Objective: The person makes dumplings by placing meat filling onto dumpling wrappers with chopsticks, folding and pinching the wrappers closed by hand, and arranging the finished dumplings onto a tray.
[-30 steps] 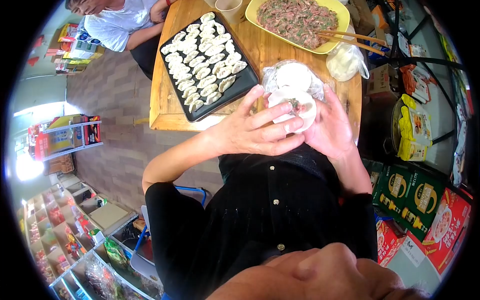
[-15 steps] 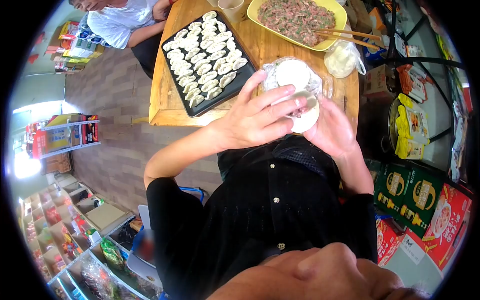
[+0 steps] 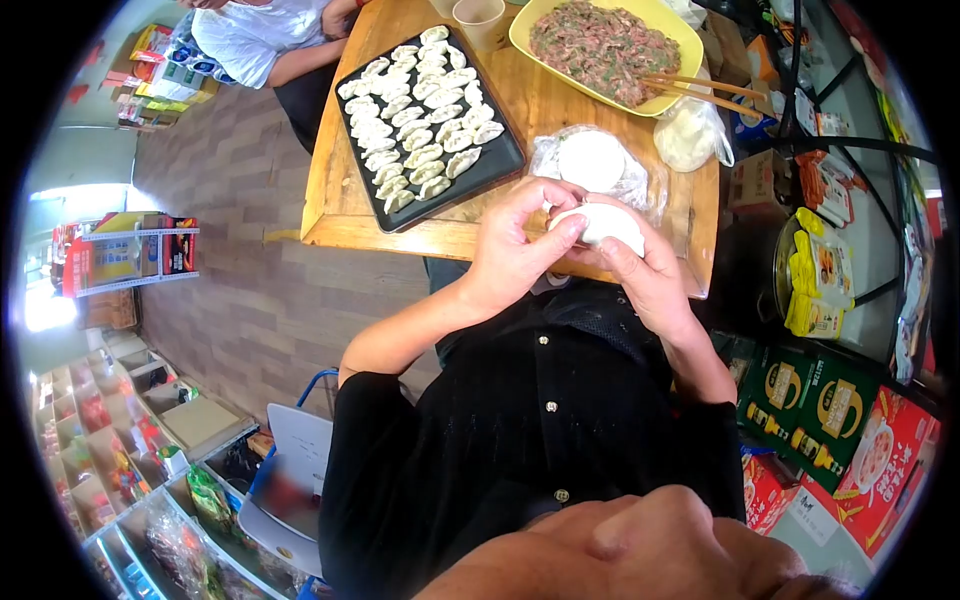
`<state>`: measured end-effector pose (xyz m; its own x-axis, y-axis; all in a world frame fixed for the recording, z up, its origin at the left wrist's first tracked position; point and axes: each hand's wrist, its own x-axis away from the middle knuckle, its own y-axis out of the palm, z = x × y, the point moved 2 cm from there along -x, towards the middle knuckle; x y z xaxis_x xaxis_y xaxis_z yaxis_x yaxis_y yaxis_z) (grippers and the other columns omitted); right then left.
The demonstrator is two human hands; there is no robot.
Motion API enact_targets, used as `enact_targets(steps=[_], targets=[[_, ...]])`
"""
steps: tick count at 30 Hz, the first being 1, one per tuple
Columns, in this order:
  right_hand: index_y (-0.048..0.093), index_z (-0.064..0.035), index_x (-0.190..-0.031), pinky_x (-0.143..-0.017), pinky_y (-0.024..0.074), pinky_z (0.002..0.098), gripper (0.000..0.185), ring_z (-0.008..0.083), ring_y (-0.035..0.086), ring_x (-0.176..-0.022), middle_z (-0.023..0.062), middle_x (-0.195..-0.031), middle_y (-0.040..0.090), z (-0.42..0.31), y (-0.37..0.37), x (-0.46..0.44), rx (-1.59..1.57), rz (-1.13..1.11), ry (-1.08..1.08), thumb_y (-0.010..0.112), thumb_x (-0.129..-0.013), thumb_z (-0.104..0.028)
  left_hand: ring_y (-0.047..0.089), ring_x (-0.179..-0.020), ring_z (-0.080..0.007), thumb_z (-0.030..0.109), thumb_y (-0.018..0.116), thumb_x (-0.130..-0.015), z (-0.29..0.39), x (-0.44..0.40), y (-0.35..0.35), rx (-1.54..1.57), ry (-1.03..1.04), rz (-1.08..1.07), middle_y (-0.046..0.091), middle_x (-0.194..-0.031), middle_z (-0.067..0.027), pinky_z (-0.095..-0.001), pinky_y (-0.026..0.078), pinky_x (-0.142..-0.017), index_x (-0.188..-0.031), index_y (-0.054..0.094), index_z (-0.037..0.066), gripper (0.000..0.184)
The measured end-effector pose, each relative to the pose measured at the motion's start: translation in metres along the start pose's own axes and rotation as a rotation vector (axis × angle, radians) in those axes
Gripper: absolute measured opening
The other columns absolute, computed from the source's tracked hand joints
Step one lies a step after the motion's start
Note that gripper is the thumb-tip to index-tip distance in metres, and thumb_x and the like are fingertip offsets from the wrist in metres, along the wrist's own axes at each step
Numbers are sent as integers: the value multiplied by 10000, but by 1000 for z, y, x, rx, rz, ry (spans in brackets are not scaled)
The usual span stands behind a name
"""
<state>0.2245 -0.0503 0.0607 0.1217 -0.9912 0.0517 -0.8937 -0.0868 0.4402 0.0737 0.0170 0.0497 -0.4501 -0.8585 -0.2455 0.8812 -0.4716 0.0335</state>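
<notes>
Though open earlier, dumpling wrapper point(image 3: 612, 228): now folded over, hiding filling; seemingly at closing stage.
Left hand point(image 3: 518, 236), right hand point(image 3: 654, 268): gripping wrapper with closed fingers.

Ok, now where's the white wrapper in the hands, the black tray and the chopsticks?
White wrapper point(image 3: 614, 226): head view, middle of its upper face.
Black tray point(image 3: 498, 164): head view, bare patch of its floor.
Chopsticks point(image 3: 712, 87): head view, upper stick's shaft.

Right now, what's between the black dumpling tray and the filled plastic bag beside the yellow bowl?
In the head view, a round white wrapper resting on crumpled clear plastic lies between the tray and the bag.
</notes>
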Motion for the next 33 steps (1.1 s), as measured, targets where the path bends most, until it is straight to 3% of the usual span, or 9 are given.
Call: enact_targets(steps=[5,11,18,20,21,24,26,29,33], targets=[[429,53,-1348,-969,501,384,404,203,545,-1149,135,-1271,525,5,-4,-3,7,-35,-28,456,-1015,-175,519,-859,-75,59,665,-877,-5,4,4,115,-46,30,589,-912,-18,-231,442,-765,-927,601,14,93],[430,68,-1338,-946,513,387,429,239,576,-1114,157,-1259,538,4,-7,-3,111,-25,-32,415,-1031,-232,518,-861,-72,45,678,-865,-7,9,10,310,-179,74,573,-917,-5,-229,439,-770,-951,589,28,125],[416,68,-1344,-958,481,380,437,251,570,-1137,190,-1253,565,1,-3,2,195,-34,-104,393,-1036,-241,533,-938,-91,-30,665,-850,2,5,7,189,38,68,543,-982,-36,-226,491,-753,-1037,537,29,234],[416,71,-1344,-984,444,378,436,263,570,-1138,187,-1232,580,1,-3,2,259,-33,-150,391,-1036,-236,534,-953,-102,-34,663,-847,8,7,9,366,-152,23,537,-981,-36,-254,484,-800,-1091,512,31,295],[416,71,-1344,-984,444,378,436,263,570,-1138,187,-1232,580,0,-1,2,265,-40,-144,391,-1036,-236,534,-953,-102,-34,663,-847,7,7,8,371,-150,32,537,-981,-36,-254,484,-800,-1091,512,31,295],[421,80,-1340,-997,420,364,428,256,571,-1125,187,-1206,593,-3,4,4,286,-38,-184,412,-1029,-215,547,-936,-113,-25,670,-846,5,7,6,365,-90,25,545,-981,-37,-276,459,-827,-1120,506,43,326],[457,87,-1311,-960,436,338,391,229,581,-1087,178,-1175,605,-5,2,7,628,47,-243,457,-1012,-165,561,-914,-119,-28,671,-841,5,5,4,258,65,36,561,-974,-44,-276,481,-792,-1131,513,44,338],[520,88,-1256,-919,451,317,339,207,594,-1038,158,-1133,625,-7,3,3,812,28,-258,508,-990,-121,573,-903,-126,-30,683,-827,12,8,-3,3,148,26,573,-962,-52,-279,474,-802,-1158,518,41,377],[565,88,-1200,-886,464,304,297,200,614,-985,130,-1075,650,-4,7,-2,813,19,-244,532,-981,-110,585,-903,-130,-26,706,-805,20,9,-11,-102,244,-7,586,-970,-61,-276,471,-816,-1216,515,27,456]])
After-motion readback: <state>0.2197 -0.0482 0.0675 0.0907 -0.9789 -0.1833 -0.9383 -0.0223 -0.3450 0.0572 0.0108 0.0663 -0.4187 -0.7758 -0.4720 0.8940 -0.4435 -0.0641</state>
